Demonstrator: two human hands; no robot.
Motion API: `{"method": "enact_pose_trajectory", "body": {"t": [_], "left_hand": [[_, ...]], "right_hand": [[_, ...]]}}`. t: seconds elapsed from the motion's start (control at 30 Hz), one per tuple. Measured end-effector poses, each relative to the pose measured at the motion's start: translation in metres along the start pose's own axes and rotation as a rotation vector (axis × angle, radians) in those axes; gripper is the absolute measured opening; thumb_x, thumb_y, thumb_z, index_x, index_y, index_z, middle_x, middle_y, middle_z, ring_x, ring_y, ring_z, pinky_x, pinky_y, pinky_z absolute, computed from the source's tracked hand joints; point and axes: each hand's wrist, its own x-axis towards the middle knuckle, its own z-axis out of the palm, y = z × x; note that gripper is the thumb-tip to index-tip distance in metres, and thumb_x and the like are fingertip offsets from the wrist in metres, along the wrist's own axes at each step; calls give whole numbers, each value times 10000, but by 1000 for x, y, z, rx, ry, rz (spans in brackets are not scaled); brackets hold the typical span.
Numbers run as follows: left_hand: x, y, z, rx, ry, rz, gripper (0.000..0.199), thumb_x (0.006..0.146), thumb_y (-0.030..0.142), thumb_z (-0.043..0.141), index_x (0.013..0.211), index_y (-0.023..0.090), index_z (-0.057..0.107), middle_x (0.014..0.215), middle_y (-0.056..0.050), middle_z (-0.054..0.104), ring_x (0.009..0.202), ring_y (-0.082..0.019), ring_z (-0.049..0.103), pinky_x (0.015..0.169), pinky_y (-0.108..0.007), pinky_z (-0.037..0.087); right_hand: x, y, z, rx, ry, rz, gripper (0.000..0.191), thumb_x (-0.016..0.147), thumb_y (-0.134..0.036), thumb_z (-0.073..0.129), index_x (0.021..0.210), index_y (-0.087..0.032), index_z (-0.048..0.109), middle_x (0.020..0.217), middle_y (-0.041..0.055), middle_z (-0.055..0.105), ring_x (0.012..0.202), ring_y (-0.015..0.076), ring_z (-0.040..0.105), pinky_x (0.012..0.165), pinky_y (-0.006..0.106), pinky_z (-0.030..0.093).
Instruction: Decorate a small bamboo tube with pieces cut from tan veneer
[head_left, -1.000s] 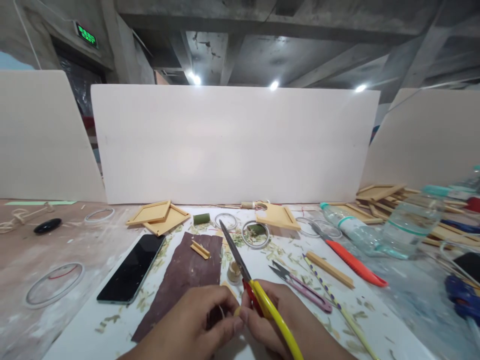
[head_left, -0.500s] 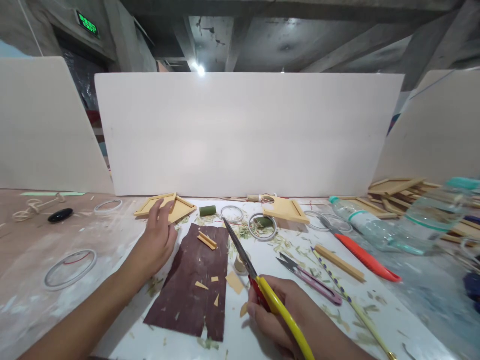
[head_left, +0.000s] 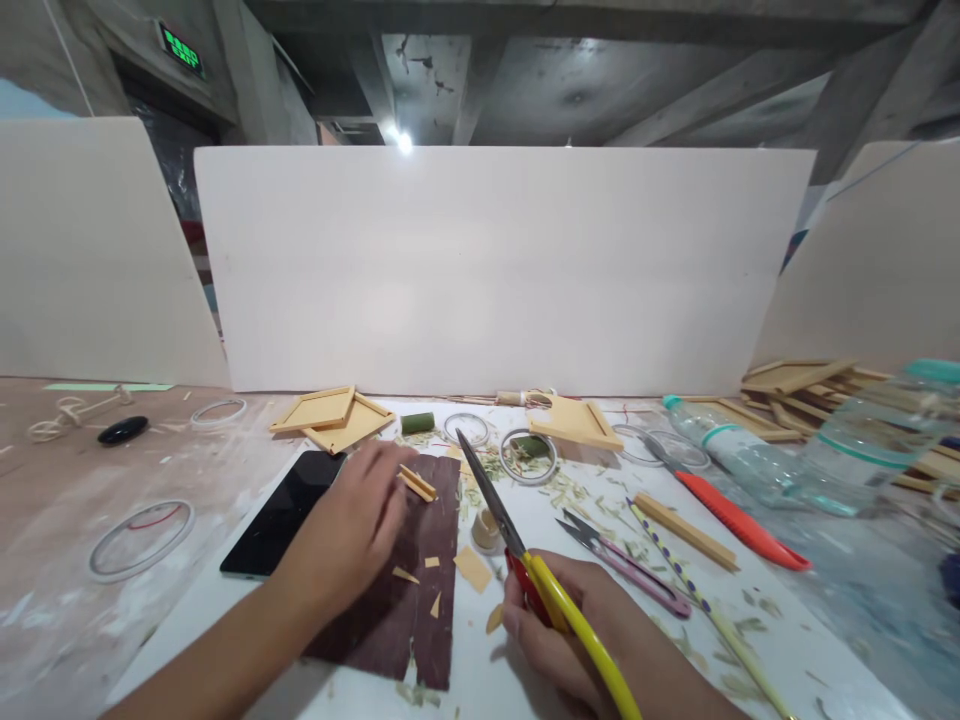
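Observation:
My right hand (head_left: 577, 630) grips yellow-handled scissors (head_left: 525, 555), blades closed and pointing up and away over the white table (head_left: 525, 500). My left hand (head_left: 349, 535) rests over a dark brown sheet (head_left: 420, 600), fingers loosely spread, its fingertips next to a small tan stick piece (head_left: 416, 483). Small tan offcuts (head_left: 472, 567) lie on and beside the sheet. A short bamboo stub (head_left: 486, 528) stands just left of the scissor blades.
A black phone (head_left: 281, 512) lies left of my left hand. Tan wooden frames (head_left: 330, 415), clear tape rings (head_left: 529, 455), a green tube (head_left: 417, 422), pink thread snips (head_left: 626, 562), an orange knife (head_left: 739, 520) and two plastic bottles (head_left: 847, 445) surround the work spot. White boards wall the table.
My left hand left the right hand, reached out to the far left by the wooden frames, then came back onto the brown sheet. The scissors stayed nearly still. Offcuts now lie on the sheet.

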Motion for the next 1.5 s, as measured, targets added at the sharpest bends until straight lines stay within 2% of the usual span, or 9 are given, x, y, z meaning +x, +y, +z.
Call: {"method": "enact_pose_trajectory", "body": {"t": [0.13, 0.27, 0.4, 0.57, 0.83, 0.97, 1.07, 1.2, 1.5], "left_hand": [[-17, 43, 4, -139, -210, 49, 198, 1057, 325, 461, 1037, 276, 652, 948, 15, 734, 880, -167, 699, 778, -258, 545], [-27, 56, 11, -218, -384, 78, 192, 1041, 314, 495, 987, 266, 674, 920, 25, 746, 850, -152, 695, 766, -240, 519], [-22, 34, 9, 96, -257, 70, 273, 1059, 295, 389, 1049, 274, 660, 1053, -16, 722, 990, -186, 681, 895, -293, 547], [-12, -16, 1, 376, 6, -163, 476, 1029, 268, 339, 1399, 0, 471, 1457, -349, 452, 1376, -487, 407, 1058, -700, 367], [-17, -37, -2, 424, -35, -91, 382, 894, 38, 373, 1050, 125, 712, 1471, -246, 540, 1501, -494, 239, 1112, -723, 295], [-11, -25, -5, 337, 26, -127, 379, 982, 147, 359, 1236, 73, 630, 1445, -301, 511, 1437, -507, 340, 1105, -723, 280], [-7, 2, -5, 183, -3, -126, 372, 1048, 283, 353, 1305, 142, 581, 1303, -218, 617, 1257, -401, 559, 1064, -598, 407], [-13, 42, -1, -111, -225, 0, 274, 1069, 359, 427, 1030, 276, 685, 993, 10, 755, 931, -170, 706, 820, -244, 540], [-27, 55, 18, -404, -349, -1, 156, 999, 321, 595, 946, 235, 715, 885, 9, 747, 791, -142, 669, 670, -200, 451]], "right_hand": [[2, 1, -2, 56, 7, -8, 281, 835, -458, 670, 792, -207, 552, 570, -80, 434, 448, 78, 345, 420, 198, 266], [3, -1, -3, 16, 37, -57, 260, 824, -405, 682, 742, -195, 553, 632, -36, 499, 545, 107, 429, 479, 206, 342], [5, -1, -1, 54, 23, 3, 301, 811, -450, 710, 777, -198, 550, 574, -64, 463, 463, 78, 379, 422, 190, 293], [5, 0, 2, 42, -19, 81, 341, 827, -534, 652, 829, -217, 527, 466, -117, 370, 357, 61, 318, 339, 165, 247], [4, 1, 3, 13, 20, 18, 309, 828, -474, 668, 799, -193, 543, 554, -80, 445, 411, 57, 368, 371, 164, 260], [4, 2, 2, 50, 51, 6, 300, 834, -472, 683, 807, -201, 555, 501, -101, 404, 378, 60, 343, 361, 170, 244], [2, 0, 1, 45, 55, -13, 306, 855, -488, 671, 825, -201, 571, 482, -100, 416, 373, 65, 359, 371, 170, 262], [3, 0, 0, 59, 39, -12, 306, 862, -497, 655, 831, -209, 557, 470, -102, 420, 361, 72, 377, 363, 170, 276], [6, 0, 0, 47, 7, -60, 311, 810, -457, 695, 749, -216, 509, 545, -86, 436, 430, 76, 373, 390, 187, 285]]}}
